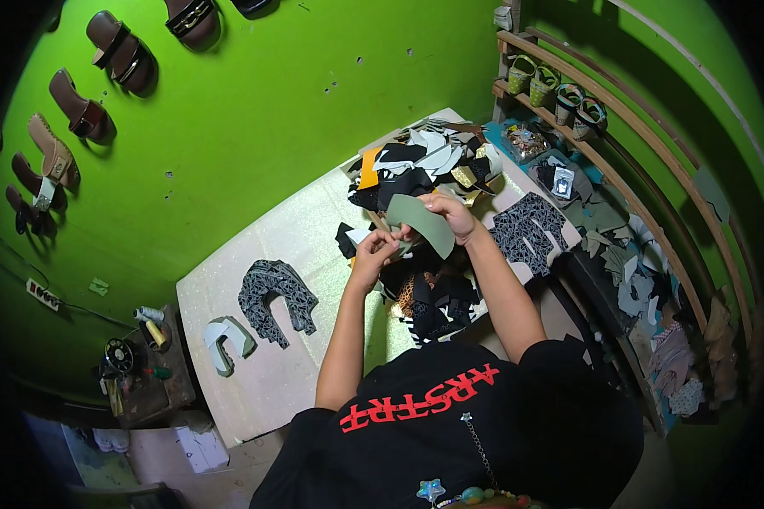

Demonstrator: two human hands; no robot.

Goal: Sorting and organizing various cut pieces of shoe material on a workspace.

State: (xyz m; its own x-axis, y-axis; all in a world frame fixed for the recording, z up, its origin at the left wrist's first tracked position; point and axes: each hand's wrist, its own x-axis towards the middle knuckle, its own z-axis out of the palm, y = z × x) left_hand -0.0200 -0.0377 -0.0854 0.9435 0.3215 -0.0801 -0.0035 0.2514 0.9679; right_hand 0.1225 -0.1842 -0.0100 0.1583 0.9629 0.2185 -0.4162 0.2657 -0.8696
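A grey-green curved piece of sheet material (424,222) is held up over the table. My right hand (452,218) grips it by its right side, thumb on top. Close by on the left, my left hand (377,253) has its fingers pinched together near the piece's lower left edge; what is between them is too small to make out. Behind and below both hands lies a heap of scraps (437,157) in black, white, orange and gold. More dark and patterned offcuts (433,305) are piled nearer my body.
Stacks of black-and-white patterned U-shaped pieces (267,297) and pale pieces (225,343) lie left on the white table (221,280). Another patterned stack (530,233) sits right. Wooden racks (603,144) stand at right; a small side table (157,382) at left. Sandals (123,55) hang on the green wall.
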